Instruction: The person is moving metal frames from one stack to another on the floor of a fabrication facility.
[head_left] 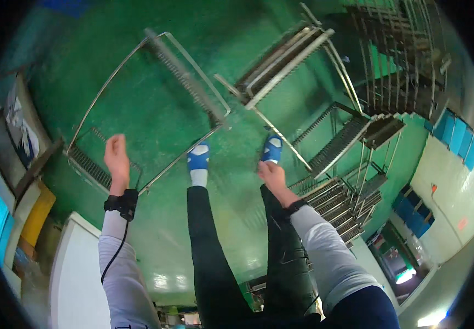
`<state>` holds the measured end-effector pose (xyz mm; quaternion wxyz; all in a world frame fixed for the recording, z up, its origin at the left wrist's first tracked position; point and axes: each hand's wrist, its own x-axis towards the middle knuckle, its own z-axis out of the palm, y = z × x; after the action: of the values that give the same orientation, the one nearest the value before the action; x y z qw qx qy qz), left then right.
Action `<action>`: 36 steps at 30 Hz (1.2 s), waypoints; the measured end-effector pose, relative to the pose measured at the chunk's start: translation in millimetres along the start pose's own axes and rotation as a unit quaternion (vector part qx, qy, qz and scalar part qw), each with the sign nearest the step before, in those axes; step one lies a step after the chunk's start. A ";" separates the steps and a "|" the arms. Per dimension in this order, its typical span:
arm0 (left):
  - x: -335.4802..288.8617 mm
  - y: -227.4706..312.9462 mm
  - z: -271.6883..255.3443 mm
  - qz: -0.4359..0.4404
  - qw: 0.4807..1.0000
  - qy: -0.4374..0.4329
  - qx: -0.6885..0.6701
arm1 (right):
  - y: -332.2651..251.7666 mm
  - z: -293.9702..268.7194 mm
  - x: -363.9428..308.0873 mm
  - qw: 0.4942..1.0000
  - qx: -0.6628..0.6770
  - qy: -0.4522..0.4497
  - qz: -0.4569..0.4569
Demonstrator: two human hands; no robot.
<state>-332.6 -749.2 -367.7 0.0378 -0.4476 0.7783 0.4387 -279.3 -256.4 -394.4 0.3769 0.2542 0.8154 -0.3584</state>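
Observation:
My left hand (117, 160) is raised above the near left end of a metal rack frame, its fingers closed together and nothing showing in them. The frame has thin bent side bars and a toothed rail (185, 77) along its far side. My right hand (273, 175) is closed in front of my right shoe (271, 148), with no held thing visible. Right of that hand a second metal rack with comb-like slotted rails (340, 141) lies on the floor. Neither hand visibly touches a rack. A black device with a cable (128, 204) is strapped to my left wrist.
A slatted metal rack (289, 66) lies ahead on the green floor (138, 82). Stacked slatted racks (335, 203) stand near my right leg; taller ones (401, 60) rise at the far right. A white panel (75, 268) is at the near left, blue bins (456, 137) along the right wall.

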 end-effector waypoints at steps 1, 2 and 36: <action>-5.7 37.7 42.1 0.034 0.999 -0.036 0.005 | 44.5 -27.9 1.8 0.997 0.044 0.043 0.050; -15.9 70.8 71.5 0.064 0.996 -0.063 0.023 | 57.8 -55.4 -0.1 0.984 0.115 0.076 0.116; -241.6 247.1 385.9 0.111 0.945 -0.262 0.162 | 223.5 -302.6 50.6 0.809 0.522 0.137 0.235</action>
<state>-497.6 -259.4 -334.5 0.2635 -0.2160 0.8463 0.4094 -286.8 122.9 -383.7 0.1446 0.6426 0.4642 -0.5921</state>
